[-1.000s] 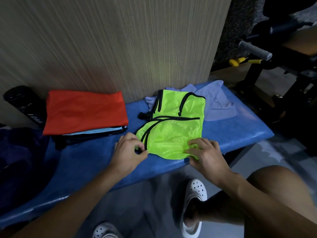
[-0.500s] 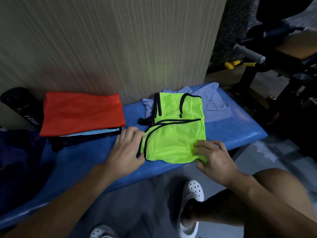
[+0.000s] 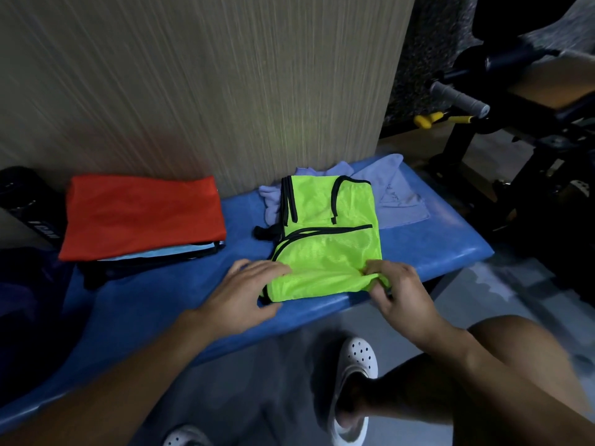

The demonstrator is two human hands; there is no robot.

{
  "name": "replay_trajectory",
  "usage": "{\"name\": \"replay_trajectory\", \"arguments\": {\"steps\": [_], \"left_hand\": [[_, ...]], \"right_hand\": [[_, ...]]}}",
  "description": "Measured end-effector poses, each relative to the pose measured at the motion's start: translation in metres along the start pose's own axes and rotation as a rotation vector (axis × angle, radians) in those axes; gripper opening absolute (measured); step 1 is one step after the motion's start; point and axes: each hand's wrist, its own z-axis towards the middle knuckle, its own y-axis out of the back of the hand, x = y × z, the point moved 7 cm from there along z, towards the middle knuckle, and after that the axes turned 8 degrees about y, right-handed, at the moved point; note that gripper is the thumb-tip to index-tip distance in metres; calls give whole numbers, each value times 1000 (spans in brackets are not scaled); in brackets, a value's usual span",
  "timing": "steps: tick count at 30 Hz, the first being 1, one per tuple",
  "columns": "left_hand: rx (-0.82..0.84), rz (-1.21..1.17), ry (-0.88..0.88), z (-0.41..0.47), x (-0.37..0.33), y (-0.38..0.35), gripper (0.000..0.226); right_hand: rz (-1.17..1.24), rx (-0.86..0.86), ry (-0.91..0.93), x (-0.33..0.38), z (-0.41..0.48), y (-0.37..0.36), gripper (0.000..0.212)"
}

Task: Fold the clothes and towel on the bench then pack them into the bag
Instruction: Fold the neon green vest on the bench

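Green mesh vest point(image 3: 325, 252) lies folded on the blue bench point(image 3: 161, 300), its near hem running between our two hands and almost along the bench's front edge. Our left hand point(image 3: 244, 291) lies flat, fingers straight, on the vest's near-left corner, with the thumb just below the black-trimmed edge. Our right hand point(image 3: 396, 291) has its fingers curled, pinching the near-right corner, where the cloth bunches. Beyond the fingertips of both hands the vest's far edge overlaps a lavender towel point(image 3: 396, 194), which spreads unfolded past the right hand's side toward the bench end. Outward of the left hand, well apart, a red garment point(image 3: 141, 214) tops a folded stack point(image 3: 161, 254) set close against the wall panel point(image 3: 225, 91). Between that stack and the left hand we see a bare strip of bench. A dark blue mass point(image 3: 29, 300) farther out is too dim to identify. Below the wrists, off the bench's front edge, a white clog point(image 3: 357, 365) stands on the floor.
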Motion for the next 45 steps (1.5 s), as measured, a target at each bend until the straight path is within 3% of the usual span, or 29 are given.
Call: {"name": "replay_trajectory", "arguments": {"steps": [6, 13, 17, 22, 25, 29, 31, 35, 38, 45], "left_hand": [[-257, -358, 40, 4, -16, 25, 41], [-278, -828, 144, 13, -36, 52, 44], [-273, -1026, 417, 28, -26, 49, 41], [-373, -1033, 653, 53, 6, 34, 32], [-365, -1129, 692, 69, 11, 28, 37], [-336, -1084, 643, 90, 16, 23, 66], [-346, -1016, 662, 95, 19, 19, 70], [-400, -878, 690, 97, 28, 13, 59], [-363, -797, 690, 95, 29, 9, 59], [-254, -711, 685, 88, 25, 3, 73]], "right_hand": [[217, -226, -172, 0, 2, 27, 15], [315, -449, -180, 10, 5, 56, 27], [365, -423, -222, -1, 22, 49, 32], [419, -84, -272, -17, 46, 11, 76], [429, -171, -319, -33, 63, 7, 72], [370, -286, -338, -45, 85, 9, 68], [262, -258, -345, -51, 89, 5, 69], [95, -137, -377, -62, 87, -7, 70], [-22, -132, -486, -69, 83, -7, 68], [62, -120, -516, -62, 82, -5, 66]]}}
